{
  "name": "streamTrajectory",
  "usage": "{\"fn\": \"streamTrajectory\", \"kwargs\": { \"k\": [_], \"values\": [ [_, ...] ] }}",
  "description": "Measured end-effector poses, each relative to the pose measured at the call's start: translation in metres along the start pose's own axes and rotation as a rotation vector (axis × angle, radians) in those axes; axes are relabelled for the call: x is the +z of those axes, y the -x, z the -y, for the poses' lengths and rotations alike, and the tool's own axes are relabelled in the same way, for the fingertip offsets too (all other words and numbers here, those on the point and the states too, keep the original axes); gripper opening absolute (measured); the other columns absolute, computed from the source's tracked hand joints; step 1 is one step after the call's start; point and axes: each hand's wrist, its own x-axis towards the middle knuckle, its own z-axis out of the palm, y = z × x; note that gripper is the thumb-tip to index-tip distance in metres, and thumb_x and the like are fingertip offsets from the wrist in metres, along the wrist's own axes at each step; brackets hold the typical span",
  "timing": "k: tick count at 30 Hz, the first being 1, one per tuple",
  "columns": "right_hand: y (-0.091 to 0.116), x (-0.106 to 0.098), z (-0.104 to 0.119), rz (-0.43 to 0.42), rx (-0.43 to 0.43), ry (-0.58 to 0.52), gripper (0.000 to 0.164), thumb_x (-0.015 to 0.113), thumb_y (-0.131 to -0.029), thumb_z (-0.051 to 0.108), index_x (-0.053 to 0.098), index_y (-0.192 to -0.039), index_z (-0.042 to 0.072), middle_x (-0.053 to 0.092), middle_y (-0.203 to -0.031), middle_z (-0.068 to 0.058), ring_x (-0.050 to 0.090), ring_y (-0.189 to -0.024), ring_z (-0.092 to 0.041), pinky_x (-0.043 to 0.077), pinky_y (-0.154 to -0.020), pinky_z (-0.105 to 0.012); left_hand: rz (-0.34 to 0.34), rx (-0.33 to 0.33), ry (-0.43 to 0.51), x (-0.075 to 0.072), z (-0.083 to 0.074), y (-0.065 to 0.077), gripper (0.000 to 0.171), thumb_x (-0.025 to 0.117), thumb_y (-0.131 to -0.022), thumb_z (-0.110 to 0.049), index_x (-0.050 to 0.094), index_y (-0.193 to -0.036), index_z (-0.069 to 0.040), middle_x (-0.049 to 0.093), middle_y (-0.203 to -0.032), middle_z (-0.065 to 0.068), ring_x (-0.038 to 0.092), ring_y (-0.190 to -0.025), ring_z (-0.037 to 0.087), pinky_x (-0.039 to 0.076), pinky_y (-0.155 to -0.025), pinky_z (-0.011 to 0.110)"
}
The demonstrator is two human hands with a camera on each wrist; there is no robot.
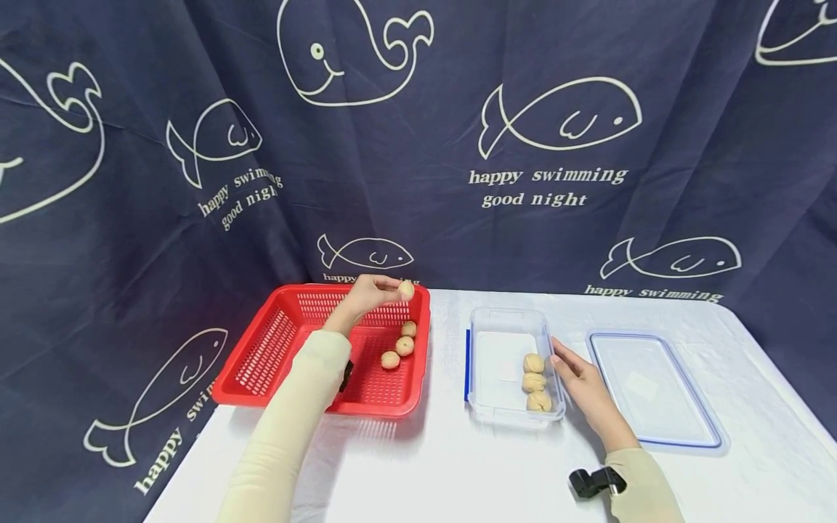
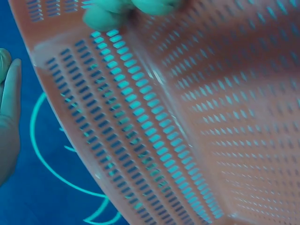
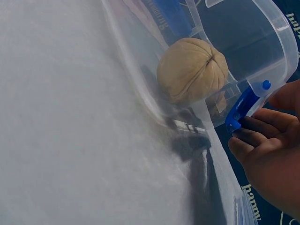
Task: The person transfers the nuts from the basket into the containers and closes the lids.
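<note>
My left hand (image 1: 369, 296) pinches a walnut (image 1: 406, 290) between its fingertips, above the far right corner of a red plastic basket (image 1: 261, 401). In the left wrist view part of that hand (image 2: 9, 117) shows at the left edge. Three walnuts (image 1: 405, 346) lie on the basket floor near its right wall. My right hand (image 1: 588, 392) holds the right side wall of a clear plastic container (image 1: 500, 418), its fingers beside the blue latch (image 3: 246, 105). Inside, three walnuts (image 1: 533, 382) stand in a row along the right wall; the right wrist view shows the nearest walnut (image 3: 192, 70) large.
A clear lid with a blue seal (image 1: 654, 388) lies on the white tablecloth (image 1: 418, 472) right of the container. Behind the table hangs a dark blue curtain (image 1: 445, 145) with fish and whale outlines. A black wrist mount (image 1: 595, 482) sits on the right sleeve.
</note>
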Motion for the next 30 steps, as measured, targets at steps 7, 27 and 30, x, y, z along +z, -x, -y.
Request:
{"fn": "streamTrajectory", "kwargs": {
  "k": [7,27,30],
  "values": [
    [0.000,0.000,0.000,0.002,-0.007,-0.006,0.059,0.044,-0.103,0.036,0.030,-0.149,0.001,0.028,-0.152,-0.021,0.024,-0.140,-0.040,0.021,-0.113,-0.051,0.025,0.023,0.070,0.017,-0.019,-0.003,0.033,0.076,-0.079,-0.003,0.069,-0.110,0.004,0.072,-0.094,0.011,0.066,-0.082,0.012,0.053,-0.087,0.035],
    [-0.001,-0.001,0.001,0.001,-0.010,0.002,0.057,0.044,-0.103,0.033,0.031,-0.148,0.001,0.029,-0.152,-0.021,0.024,-0.140,-0.040,0.021,-0.113,-0.051,0.094,0.120,0.168,0.083,-0.088,-0.009,0.031,0.078,-0.079,-0.004,0.071,-0.108,0.001,0.071,-0.092,0.010,0.067,-0.081,0.014,0.054,-0.084,0.027],
    [0.000,-0.001,0.001,0.002,-0.007,0.007,0.057,0.044,-0.103,0.033,0.031,-0.148,0.001,0.029,-0.152,-0.021,0.024,-0.140,-0.040,0.022,-0.113,-0.051,0.104,0.125,0.182,0.094,-0.095,-0.007,0.031,0.078,-0.078,-0.003,0.071,-0.108,0.002,0.072,-0.093,0.011,0.067,-0.081,0.012,0.054,-0.083,0.026]
  ]
}}
